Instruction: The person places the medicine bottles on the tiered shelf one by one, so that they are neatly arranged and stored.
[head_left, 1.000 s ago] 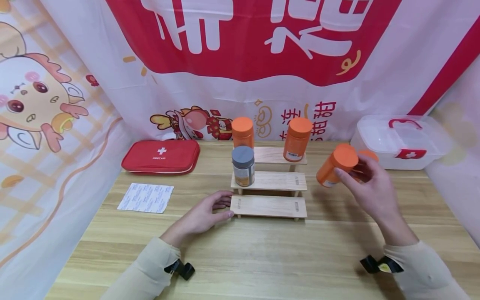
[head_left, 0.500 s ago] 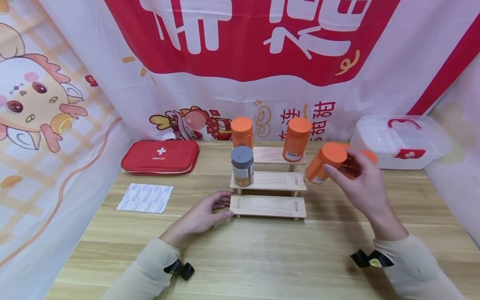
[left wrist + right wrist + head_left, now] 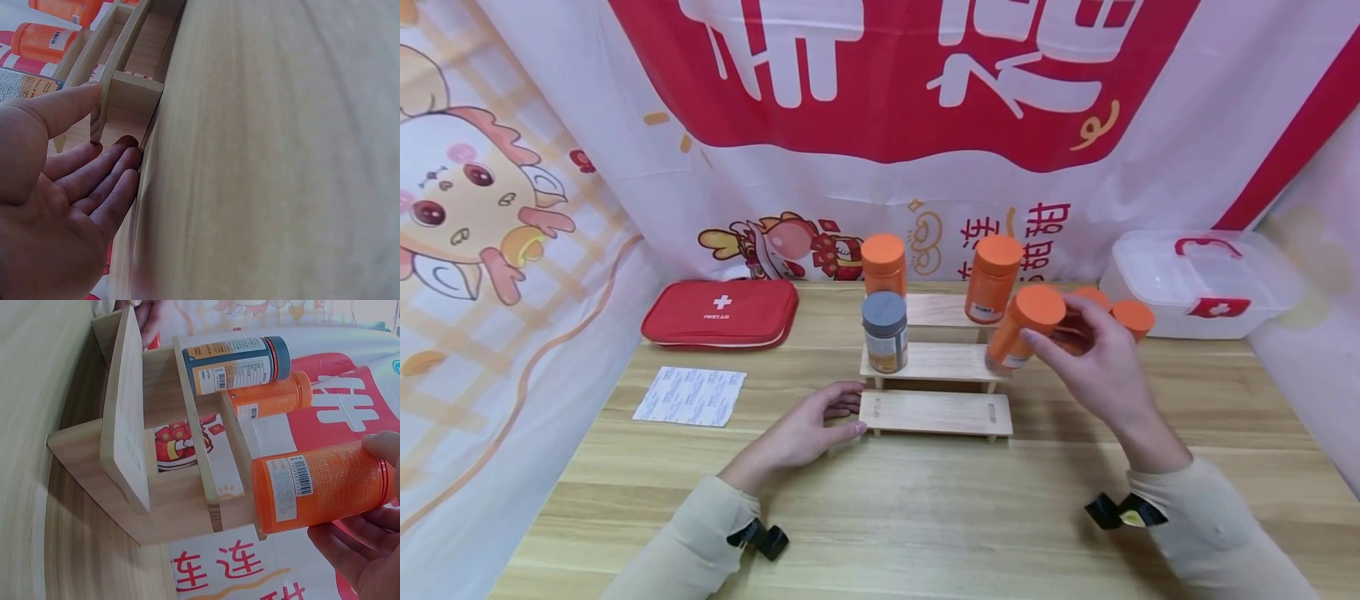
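My right hand [image 3: 1108, 367] holds an orange pill bottle [image 3: 1024, 333] with an orange cap between thumb and fingers. Slightly tilted, the bottle's base overlaps the right end of the middle step in the head view. The right wrist view shows the bottle's barcode label [image 3: 294, 487] facing the camera. My left hand [image 3: 812, 427] pinches the left end of the lowest step of a three-tier wooden shelf [image 3: 936, 412], thumb above and index finger below. A grey-lidded bottle [image 3: 886, 337] stands on the middle step's left. Orange bottles occupy the top step's left [image 3: 884, 258] and right [image 3: 992, 283].
Two orange-capped bottles, one nearer [image 3: 1133, 318] and one partly hidden [image 3: 1092, 296], stand beyond my right hand. Behind them is a clear first-aid box [image 3: 1202, 283]. To the left lie a red first-aid pouch [image 3: 718, 312] and a printed white sheet [image 3: 691, 396].
My right hand has carried the orange pill bottle leftward to the middle step's right end. Both orange-capped bottles behind it now show more. My left hand has stayed in place.
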`<action>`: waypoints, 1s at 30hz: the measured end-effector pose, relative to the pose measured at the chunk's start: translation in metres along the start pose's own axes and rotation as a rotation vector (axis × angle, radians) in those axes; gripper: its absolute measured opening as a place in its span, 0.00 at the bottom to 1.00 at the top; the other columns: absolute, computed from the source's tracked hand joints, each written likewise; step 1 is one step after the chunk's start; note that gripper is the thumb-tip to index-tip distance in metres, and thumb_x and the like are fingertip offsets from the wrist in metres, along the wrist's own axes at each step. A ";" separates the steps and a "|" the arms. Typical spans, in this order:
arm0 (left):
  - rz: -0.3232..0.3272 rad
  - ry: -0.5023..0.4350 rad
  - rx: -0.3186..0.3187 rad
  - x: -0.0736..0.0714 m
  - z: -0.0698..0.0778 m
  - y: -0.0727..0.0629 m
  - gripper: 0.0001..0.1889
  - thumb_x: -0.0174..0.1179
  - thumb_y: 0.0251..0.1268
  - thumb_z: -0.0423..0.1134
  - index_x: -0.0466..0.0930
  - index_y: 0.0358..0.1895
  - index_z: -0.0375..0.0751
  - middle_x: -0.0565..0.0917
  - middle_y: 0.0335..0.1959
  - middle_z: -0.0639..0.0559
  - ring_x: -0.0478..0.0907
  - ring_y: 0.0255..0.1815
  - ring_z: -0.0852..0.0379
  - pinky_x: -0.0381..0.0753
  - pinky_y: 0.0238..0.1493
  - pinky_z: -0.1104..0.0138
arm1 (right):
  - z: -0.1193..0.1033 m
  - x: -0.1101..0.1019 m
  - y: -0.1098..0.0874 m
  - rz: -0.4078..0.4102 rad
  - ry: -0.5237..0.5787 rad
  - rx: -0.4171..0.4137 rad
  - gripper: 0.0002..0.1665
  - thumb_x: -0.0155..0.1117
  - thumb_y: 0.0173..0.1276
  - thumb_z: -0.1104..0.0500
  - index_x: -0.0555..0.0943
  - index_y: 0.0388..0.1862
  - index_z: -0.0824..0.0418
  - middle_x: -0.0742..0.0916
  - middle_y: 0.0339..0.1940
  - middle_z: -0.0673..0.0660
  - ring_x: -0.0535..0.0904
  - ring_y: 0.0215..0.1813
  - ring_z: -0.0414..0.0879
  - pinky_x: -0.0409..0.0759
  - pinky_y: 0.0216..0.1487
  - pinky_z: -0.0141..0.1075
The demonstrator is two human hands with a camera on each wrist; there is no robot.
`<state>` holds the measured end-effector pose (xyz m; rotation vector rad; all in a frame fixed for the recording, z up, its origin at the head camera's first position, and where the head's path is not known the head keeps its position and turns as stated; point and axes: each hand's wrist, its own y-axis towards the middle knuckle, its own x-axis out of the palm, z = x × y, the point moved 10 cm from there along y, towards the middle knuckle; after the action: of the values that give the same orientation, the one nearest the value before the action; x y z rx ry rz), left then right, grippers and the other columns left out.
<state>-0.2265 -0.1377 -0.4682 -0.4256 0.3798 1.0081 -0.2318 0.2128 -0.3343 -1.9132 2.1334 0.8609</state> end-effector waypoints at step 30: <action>-0.001 0.002 0.023 -0.001 -0.001 0.001 0.33 0.67 0.78 0.42 0.68 0.80 0.36 0.81 0.72 0.40 0.79 0.73 0.40 0.77 0.79 0.44 | -0.010 0.040 0.008 -0.106 -0.028 -0.044 0.33 0.77 0.73 0.53 0.79 0.71 0.63 0.84 0.64 0.62 0.85 0.64 0.59 0.87 0.64 0.51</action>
<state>-0.2278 -0.1384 -0.4691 -0.4061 0.3924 1.0017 -0.2433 0.1738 -0.3423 -2.0026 1.9939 0.9148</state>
